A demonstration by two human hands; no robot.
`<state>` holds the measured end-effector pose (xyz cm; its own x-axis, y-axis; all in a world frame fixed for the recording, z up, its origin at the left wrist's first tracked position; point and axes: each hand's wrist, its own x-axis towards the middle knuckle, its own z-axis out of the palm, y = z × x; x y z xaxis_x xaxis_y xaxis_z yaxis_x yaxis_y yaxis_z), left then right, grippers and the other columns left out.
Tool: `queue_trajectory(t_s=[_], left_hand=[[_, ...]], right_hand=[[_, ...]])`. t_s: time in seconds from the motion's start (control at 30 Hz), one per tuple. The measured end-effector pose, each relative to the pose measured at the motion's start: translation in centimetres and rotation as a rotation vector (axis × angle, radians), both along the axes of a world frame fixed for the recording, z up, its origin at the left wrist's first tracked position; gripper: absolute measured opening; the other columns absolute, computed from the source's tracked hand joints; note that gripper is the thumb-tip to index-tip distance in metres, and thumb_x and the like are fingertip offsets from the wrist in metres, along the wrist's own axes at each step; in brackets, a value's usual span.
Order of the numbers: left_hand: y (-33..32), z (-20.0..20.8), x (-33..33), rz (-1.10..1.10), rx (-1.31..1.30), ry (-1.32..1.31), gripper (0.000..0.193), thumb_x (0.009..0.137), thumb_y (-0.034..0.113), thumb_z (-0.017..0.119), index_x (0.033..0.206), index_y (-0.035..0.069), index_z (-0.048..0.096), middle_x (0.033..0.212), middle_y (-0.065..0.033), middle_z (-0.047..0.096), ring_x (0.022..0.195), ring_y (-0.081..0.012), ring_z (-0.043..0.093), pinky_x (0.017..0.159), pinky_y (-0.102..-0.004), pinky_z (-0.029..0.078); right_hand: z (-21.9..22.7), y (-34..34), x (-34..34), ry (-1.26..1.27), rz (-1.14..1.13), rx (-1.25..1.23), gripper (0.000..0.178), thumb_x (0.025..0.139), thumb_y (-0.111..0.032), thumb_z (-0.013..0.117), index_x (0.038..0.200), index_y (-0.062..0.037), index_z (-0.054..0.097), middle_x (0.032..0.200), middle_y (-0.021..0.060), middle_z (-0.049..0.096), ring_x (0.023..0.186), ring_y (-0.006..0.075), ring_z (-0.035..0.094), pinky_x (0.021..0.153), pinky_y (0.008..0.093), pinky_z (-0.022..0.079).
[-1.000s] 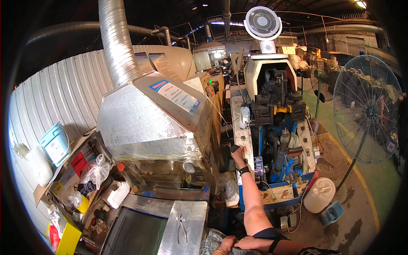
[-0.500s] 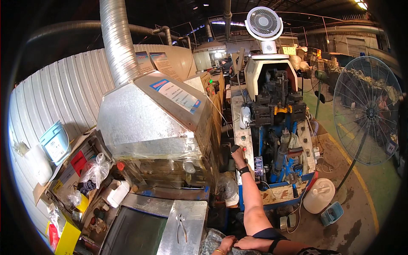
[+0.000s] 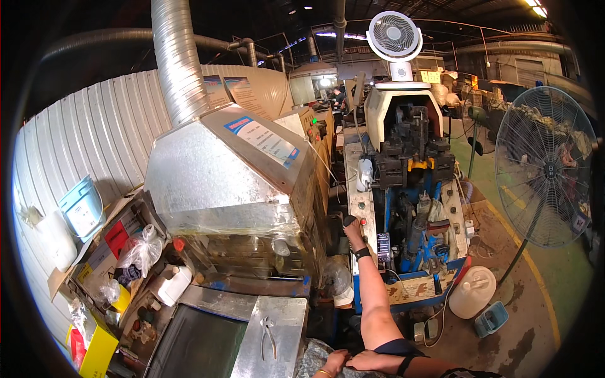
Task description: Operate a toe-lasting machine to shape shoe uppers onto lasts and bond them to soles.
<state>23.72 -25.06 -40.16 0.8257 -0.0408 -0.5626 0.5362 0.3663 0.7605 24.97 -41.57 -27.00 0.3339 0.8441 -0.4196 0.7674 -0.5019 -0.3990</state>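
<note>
Low in the view, my left hand (image 3: 336,361), with a gold band at the wrist, is curled on grey patterned cloth (image 3: 313,356). My right hand (image 3: 364,360) lies beside it, fingers bent in toward it. What either holds, if anything, is hidden. My bare leg (image 3: 376,309) stretches forward, its foot (image 3: 353,232) in a dark strapped sandal resting against the machine's pale side ledge (image 3: 354,195). By the foot stand a red button (image 3: 362,221) and a phone (image 3: 383,247) with a lit screen. A black-handled lever (image 3: 437,283) hangs at the machine's front.
A metal hood (image 3: 208,167) with a duct rises at left. Pliers (image 3: 269,334) lie on a metal plate (image 3: 283,305). Boxes, bags and a white jug (image 3: 173,285) crowd the left shelf. At right stand a large fan (image 3: 545,167), a jerrycan (image 3: 472,291) and a blue tub (image 3: 491,318).
The black-handled lever now shows pointing down at the machine's front. The phone's screen content has changed. My hands, leg and foot stay in the same place; the view has shifted slightly.
</note>
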Motion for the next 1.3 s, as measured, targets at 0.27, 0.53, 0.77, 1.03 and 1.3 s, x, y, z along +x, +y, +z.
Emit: queue_trajectory(t_s=[0.27, 0.53, 0.77, 1.03, 1.3], left_hand=[[-0.2, 2.9, -0.7, 0.049, -0.014, 0.094, 0.031, 0.094, 0.008, 0.052, 0.12, -0.006, 0.053, 0.1, -0.017, 0.066, 0.085, -0.0269, 0.065, 0.076, -0.0345, 0.053], [-0.5, 0.7, 0.2, 0.059, -0.109, 0.056, 0.029, 0.093, 0.007, 0.052, 0.119, -0.006, 0.054, 0.099, -0.0174, 0.065, 0.085, -0.0273, 0.066, 0.076, -0.0339, 0.054], [-0.7, 1.8, -0.1, 0.053, -0.037, 0.088, 0.03, 0.093, 0.007, 0.053, 0.119, -0.006, 0.054, 0.098, -0.0166, 0.066, 0.082, -0.0264, 0.066, 0.073, -0.0342, 0.054], [-0.8, 4.7, -0.4, 0.053, -0.04, 0.127, 0.03, 0.094, 0.009, 0.051, 0.12, -0.005, 0.053, 0.094, -0.0148, 0.066, 0.079, -0.0251, 0.065, 0.07, -0.0338, 0.053], [-1.1, 5.8, -0.6, 0.046, 0.022, 0.148, 0.03, 0.093, 0.008, 0.051, 0.121, -0.006, 0.053, 0.095, -0.0148, 0.065, 0.08, -0.0256, 0.065, 0.07, -0.0346, 0.053]], right_hand=[[1.5, 0.5, 0.0, 0.011, 0.044, -0.041, 0.033, 0.094, -0.03, 0.037, 0.116, -0.0202, 0.06, 0.112, 0.0112, 0.064, 0.105, 0.0303, 0.062, 0.087, 0.0466, 0.048], [1.8, -0.1, -0.1, 0.003, 0.013, -0.029, 0.031, 0.093, -0.029, 0.037, 0.114, -0.0202, 0.059, 0.109, 0.0112, 0.064, 0.104, 0.03, 0.063, 0.085, 0.0457, 0.049], [0.3, -0.2, 0.4, 0.016, 0.031, -0.027, 0.03, 0.092, -0.03, 0.039, 0.111, -0.0198, 0.06, 0.109, 0.0113, 0.065, 0.101, 0.0307, 0.064, 0.083, 0.0469, 0.049], [-0.4, -0.1, 0.3, -0.033, 0.03, -0.012, 0.03, 0.093, -0.031, 0.039, 0.112, -0.0202, 0.06, 0.106, 0.01, 0.066, 0.098, 0.0301, 0.065, 0.081, 0.0468, 0.05], [-0.2, -0.1, 0.2, -0.022, 0.02, -0.024, 0.031, 0.093, -0.031, 0.039, 0.112, -0.0203, 0.06, 0.106, 0.0096, 0.066, 0.099, 0.0297, 0.064, 0.082, 0.0466, 0.049]])
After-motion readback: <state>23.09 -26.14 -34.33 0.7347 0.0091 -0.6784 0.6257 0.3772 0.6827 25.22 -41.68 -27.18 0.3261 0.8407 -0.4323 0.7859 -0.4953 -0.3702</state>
